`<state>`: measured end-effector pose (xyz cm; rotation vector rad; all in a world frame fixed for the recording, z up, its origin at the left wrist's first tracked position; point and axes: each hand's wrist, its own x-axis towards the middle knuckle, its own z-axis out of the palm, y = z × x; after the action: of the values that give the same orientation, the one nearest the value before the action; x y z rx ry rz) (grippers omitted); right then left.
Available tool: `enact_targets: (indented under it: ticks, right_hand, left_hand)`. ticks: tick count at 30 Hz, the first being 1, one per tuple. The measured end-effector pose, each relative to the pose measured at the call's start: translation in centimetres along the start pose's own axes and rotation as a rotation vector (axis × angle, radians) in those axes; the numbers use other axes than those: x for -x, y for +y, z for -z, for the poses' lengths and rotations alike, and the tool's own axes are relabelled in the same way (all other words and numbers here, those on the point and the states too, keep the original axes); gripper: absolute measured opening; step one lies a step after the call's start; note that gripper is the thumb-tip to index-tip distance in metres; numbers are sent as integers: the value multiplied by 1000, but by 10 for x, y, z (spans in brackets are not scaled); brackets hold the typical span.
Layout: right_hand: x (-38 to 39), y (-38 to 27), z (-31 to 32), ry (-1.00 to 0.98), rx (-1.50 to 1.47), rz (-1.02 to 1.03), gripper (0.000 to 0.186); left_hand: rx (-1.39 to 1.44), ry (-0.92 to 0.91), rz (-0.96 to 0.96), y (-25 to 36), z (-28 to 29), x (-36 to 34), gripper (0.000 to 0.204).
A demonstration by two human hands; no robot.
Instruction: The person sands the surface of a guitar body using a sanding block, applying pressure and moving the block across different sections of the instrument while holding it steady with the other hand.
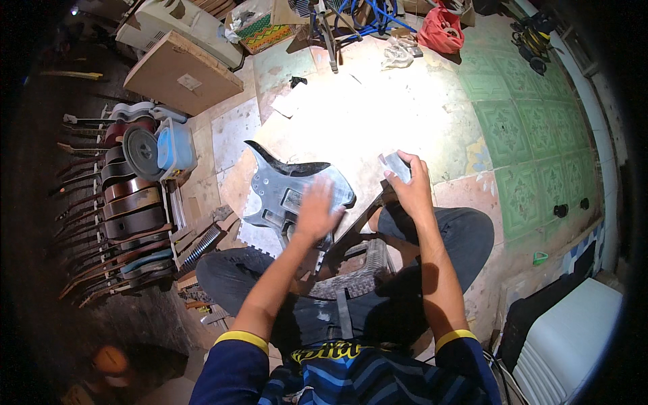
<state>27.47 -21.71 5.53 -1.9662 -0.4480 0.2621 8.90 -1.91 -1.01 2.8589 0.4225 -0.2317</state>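
Green tiles (pixel 533 125) edge the floor (pixel 337 108), left grip (pixel 316 209) unclenched over guitar body (pixel 273 187), right grip (pixel 414 187) clamped on grey block (pixel 395 165).

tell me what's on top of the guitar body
The left hand, blurred, is over the guitar body; whether it touches cannot be told. The surface directly beneath the hand is covered.

You have two hands (pixel 317 208) (pixel 414 189), one guitar body (pixel 271 187), one grey block (pixel 395 166), one red bag (pixel 442 31) near the floor's (pixel 351 121) far edge
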Motion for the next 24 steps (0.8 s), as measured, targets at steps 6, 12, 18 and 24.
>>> enact_targets:
  ticks: [6, 12, 18, 24]
  right_hand:
    - [2, 13, -5, -17, 39, 48, 51]
    - [1, 8, 0, -14, 42, 1, 51]
    - [0, 11, -3, -25, 52, -5, 52]
    - [3, 9, 3, -50, 55, -18, 52]
  left_hand:
    - [12, -13, -240, 40, -5, 21, 92]
    - [17, 8, -97, 21, 1, 8, 100]
    - [-82, -132, -344, 46, -4, 13, 106]
    - [20, -79, -270, -5, 1, 0, 99]
